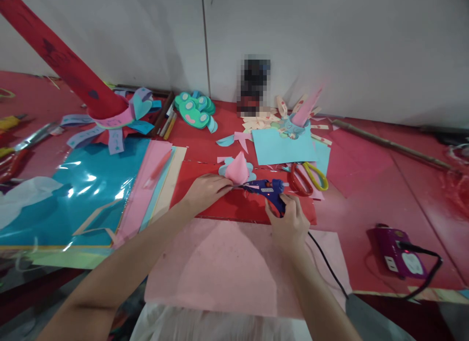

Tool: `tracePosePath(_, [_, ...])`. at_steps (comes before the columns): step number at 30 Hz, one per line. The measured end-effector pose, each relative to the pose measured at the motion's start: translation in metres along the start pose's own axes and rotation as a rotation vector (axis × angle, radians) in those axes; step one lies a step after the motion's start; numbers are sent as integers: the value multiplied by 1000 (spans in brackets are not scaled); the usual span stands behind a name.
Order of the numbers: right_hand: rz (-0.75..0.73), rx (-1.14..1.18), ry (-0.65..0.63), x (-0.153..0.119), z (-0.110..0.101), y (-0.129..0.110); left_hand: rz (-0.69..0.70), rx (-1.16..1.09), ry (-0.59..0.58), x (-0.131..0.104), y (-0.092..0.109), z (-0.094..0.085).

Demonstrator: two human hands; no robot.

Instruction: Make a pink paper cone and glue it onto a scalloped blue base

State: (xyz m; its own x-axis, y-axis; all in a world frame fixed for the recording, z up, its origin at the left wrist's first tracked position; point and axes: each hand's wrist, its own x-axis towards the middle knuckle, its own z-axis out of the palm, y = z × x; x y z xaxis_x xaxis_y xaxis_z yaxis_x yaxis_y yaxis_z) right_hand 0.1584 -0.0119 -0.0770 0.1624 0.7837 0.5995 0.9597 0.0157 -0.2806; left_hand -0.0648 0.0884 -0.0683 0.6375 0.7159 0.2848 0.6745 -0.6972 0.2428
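A blue hot glue gun (267, 186) is gripped by my right hand (291, 226), its nozzle turned left. The tip reaches the base of a small pink paper cone (237, 169) with light blue paper petals (252, 172) round it. My left hand (208, 191) pinches the cone's lower edge from the left; the fingertips are partly hidden beside the nozzle. Beneath them lies a red board (220, 211). Just right of the glue gun are scissors (303, 179) with red and yellow handles.
A purple power adapter (394, 253) with a black cord sits at right. Behind are a light blue sheet (282, 146), green paper frog cutouts (194, 109) and another pink-coned craft (304, 111). A tall red paper cone (69, 57) leans at left above wrapped blue paper (98, 177).
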Motion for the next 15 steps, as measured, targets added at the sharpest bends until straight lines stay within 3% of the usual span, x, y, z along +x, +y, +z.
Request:
tracePosePath(9, [430, 344, -186, 11, -4, 20, -18, -64, 6, -1, 0, 3])
tracePosePath(12, [522, 381, -139, 13, -5, 26, -24, -123, 36, -2, 2, 3])
tracePosePath(15, [537, 356, -45, 15, -4, 29, -90, -249, 139, 0, 6, -4])
